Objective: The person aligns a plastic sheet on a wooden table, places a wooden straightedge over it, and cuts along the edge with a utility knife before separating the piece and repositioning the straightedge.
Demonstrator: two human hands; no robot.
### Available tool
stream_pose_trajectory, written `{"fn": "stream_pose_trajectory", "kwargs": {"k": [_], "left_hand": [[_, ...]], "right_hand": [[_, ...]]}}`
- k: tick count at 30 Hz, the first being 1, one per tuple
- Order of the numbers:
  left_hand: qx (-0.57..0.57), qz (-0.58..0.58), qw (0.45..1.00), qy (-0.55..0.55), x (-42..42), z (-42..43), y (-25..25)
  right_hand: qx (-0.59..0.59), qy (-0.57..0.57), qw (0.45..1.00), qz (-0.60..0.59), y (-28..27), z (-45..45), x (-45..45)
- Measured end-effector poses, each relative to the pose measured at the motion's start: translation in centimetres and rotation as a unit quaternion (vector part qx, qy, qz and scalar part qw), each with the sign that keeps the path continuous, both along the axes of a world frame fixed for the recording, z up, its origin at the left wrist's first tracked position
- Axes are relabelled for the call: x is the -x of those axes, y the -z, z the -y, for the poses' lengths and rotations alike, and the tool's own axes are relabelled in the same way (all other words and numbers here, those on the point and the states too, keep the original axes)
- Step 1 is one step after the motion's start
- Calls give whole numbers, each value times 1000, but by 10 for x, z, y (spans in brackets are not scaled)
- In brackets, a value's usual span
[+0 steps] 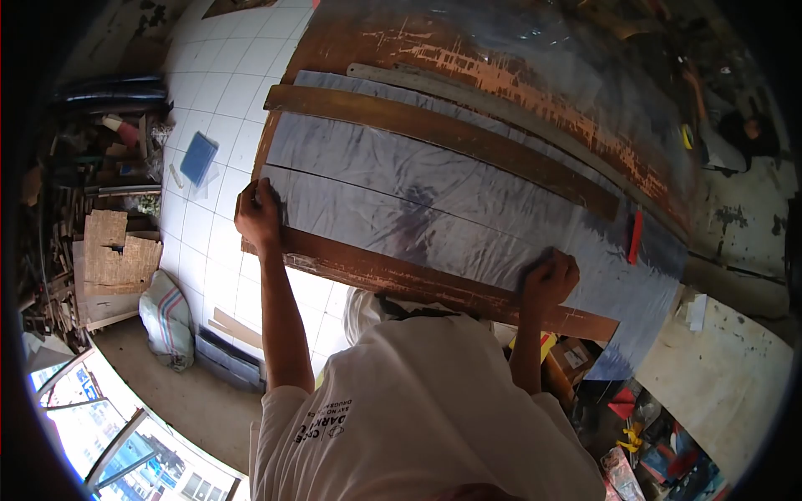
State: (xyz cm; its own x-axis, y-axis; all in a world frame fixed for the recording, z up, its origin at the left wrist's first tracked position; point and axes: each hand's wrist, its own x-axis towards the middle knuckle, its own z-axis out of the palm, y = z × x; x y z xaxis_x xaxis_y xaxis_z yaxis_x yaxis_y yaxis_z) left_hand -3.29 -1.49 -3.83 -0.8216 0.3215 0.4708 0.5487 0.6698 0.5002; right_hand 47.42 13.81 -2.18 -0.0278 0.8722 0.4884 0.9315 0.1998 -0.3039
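Observation:
A grey-blue marbled sheet (359,196) lies on the brown worn work table (376,265), with a thin dark line running along its length. My left hand (259,215) is closed at the sheet's left end, near the table's corner. On the near edge, toward the right, my right hand (551,280) is closed with curled fingers against the same sheet. My fingertips are partly hidden in both places. Beyond the line, a long brown wooden strip (434,138) rests across the sheet. Farther back is a long greyish straightedge (484,104).
A slim red tool (636,236) lies on the sheet's right part, which hangs past the table's edge. Left, a blue flat item (199,159) sits on white floor tiles (221,96), near stacked wood scraps and a white sack (165,321). Another person (735,138) is at far right.

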Motion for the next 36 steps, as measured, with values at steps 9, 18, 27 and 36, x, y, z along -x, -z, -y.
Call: {"fn": "stream_pose_trajectory", "kwargs": {"k": [9,18,27,36], "left_hand": [[1,38,999,5,0,-2,-5],[-2,50,999,7,1,-1,-5],[4,46,999,14,3,-1,-3],[2,25,1000,19,7,1,5]], "right_hand": [[0,-5,1000,-2,-4,0,3],[-8,-2,1000,10,-3,0,4],[-24,-7,1000,2,1,0,2],[-25,-2,1000,12,0,0,0]]}}
